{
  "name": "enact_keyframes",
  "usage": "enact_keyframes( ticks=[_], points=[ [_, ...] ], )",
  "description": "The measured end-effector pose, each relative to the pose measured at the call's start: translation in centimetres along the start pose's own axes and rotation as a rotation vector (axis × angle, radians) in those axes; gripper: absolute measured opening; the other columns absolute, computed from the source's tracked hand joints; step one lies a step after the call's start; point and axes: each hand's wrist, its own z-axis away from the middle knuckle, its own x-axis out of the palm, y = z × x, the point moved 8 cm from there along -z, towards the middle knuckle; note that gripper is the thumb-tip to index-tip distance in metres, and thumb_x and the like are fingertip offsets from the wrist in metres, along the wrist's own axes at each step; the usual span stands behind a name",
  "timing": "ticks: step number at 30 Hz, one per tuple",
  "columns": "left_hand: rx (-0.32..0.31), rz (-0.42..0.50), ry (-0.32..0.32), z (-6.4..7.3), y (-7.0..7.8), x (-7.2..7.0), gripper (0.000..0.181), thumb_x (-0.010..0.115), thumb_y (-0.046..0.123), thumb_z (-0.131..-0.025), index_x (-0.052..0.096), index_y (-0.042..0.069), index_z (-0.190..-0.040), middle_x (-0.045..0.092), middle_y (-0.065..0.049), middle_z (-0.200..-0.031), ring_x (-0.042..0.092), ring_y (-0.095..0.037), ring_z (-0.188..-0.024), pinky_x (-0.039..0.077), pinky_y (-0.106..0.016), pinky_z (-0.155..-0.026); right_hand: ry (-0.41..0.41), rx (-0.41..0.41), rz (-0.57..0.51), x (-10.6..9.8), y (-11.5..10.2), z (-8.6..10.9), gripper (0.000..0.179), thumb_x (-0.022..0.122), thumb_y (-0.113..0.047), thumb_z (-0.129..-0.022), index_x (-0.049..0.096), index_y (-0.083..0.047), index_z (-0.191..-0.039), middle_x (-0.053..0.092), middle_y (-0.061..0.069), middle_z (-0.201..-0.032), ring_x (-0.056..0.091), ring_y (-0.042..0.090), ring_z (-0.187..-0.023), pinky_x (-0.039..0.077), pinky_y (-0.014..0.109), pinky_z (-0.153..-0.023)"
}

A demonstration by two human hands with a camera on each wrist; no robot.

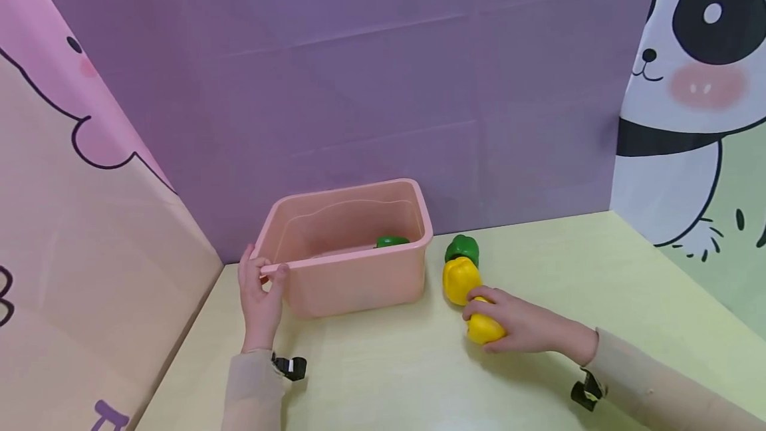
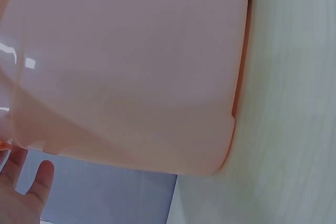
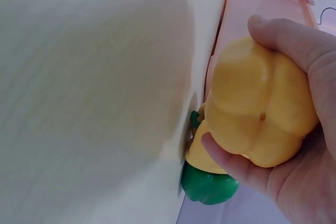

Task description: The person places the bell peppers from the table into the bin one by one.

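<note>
Fingers of my right hand (image 1: pixel 526 326) curled round yellow pepper (image 1: pixel 486 330), spread only to its width, thumb opposing, likely for secure hold. Pepper right of pink bin (image 1: pixel 359 286), near second yellow pepper (image 1: pixel 459 282) on bench (image 1: pixel 371 371). My left hand (image 1: pixel 261 301) grips bin's rim, probably steadying it. No readable writing.

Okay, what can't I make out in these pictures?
Head: lower part of the green thing in the tub, behind its front wall.
Head: part of the held yellow pepper, under the right hand.
Head: part of the outside green pepper, behind another yellow pepper.
Left wrist: part of left hand, cut off by edges.
</note>
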Motion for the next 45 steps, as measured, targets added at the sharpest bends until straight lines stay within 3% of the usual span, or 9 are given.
enact_keyframes(
  ticks=[4, 7, 18, 29, 37, 45],
  points=[
    [0.021, 0.001, -0.009, 0.3, 2.1, 0.1, 0.02, 0.064, 0.003, -0.09, 0.046, -0.005, -0.095, 0.026, -0.018, -0.153, 0.03, -0.036, -0.137, 0.033, -0.044, -0.089, -0.001, -0.009, -0.004, 0.0, -0.2, -0.2, 0.047, 0.08, -0.018, -0.078, 0.055, -0.021, -0.117, 0.046, 0.005, -0.128, 0.048, 0.025, -0.112, 0.046, 0.044, -0.093],
    [0.022, -0.007, -0.018, 0.4, 2.7, 0.2, 0.02, 0.063, 0.003, -0.091, 0.046, -0.006, -0.095, 0.026, -0.02, -0.153, 0.03, -0.036, -0.137, 0.034, -0.045, -0.091, -0.006, -0.02, -0.018, 0.0, -0.4, -0.3, 0.047, 0.08, -0.018, -0.078, 0.055, -0.023, -0.117, 0.045, 0.0, -0.126, 0.048, 0.023, -0.111, 0.046, 0.042, -0.092],
    [0.022, 0.002, -0.027, -0.1, 2.8, 0.1, 0.021, 0.062, 0.008, -0.092, 0.046, -0.005, -0.096, 0.025, -0.019, -0.153, 0.028, -0.036, -0.138, 0.033, -0.05, -0.093, 0.043, -0.026, 0.024, -1.5, -0.4, -0.2, 0.049, 0.081, -0.019, -0.076, 0.054, -0.028, -0.116, 0.044, -0.002, -0.126, 0.049, 0.022, -0.109, 0.048, 0.039, -0.089],
    [0.022, 0.007, -0.009, 0.5, 2.7, -0.1, 0.02, 0.062, 0.005, -0.091, 0.046, -0.006, -0.095, 0.026, -0.019, -0.153, 0.03, -0.035, -0.137, 0.034, -0.048, -0.092, 0.073, -0.078, 0.031, -2.4, -0.9, -1.1, 0.051, 0.082, -0.02, -0.074, 0.055, -0.026, -0.117, 0.044, 0.0, -0.126, 0.049, 0.021, -0.108, 0.048, 0.038, -0.087],
    [0.016, -0.006, -0.01, 0.4, 2.7, 0.0, 0.021, 0.062, 0.006, -0.092, 0.045, -0.006, -0.096, 0.026, -0.017, -0.153, 0.03, -0.034, -0.137, 0.035, -0.037, -0.092, 0.068, -0.076, 0.031, -2.9, -1.2, -1.5, 0.051, 0.082, -0.022, -0.075, 0.056, -0.021, -0.119, 0.045, 0.006, -0.128, 0.05, 0.022, -0.109, 0.049, 0.039, -0.089],
    [0.018, -0.001, -0.008, 0.5, 2.7, 0.0, 0.022, 0.062, 0.007, -0.092, 0.045, -0.006, -0.096, 0.025, -0.019, -0.153, 0.029, -0.035, -0.138, 0.034, -0.046, -0.092, 0.077, -0.046, 0.019, -3.8, -1.1, -1.6, 0.05, 0.082, -0.022, -0.076, 0.056, -0.019, -0.118, 0.046, 0.011, -0.131, 0.05, 0.026, -0.112, 0.05, 0.042, -0.089]
  ],
)
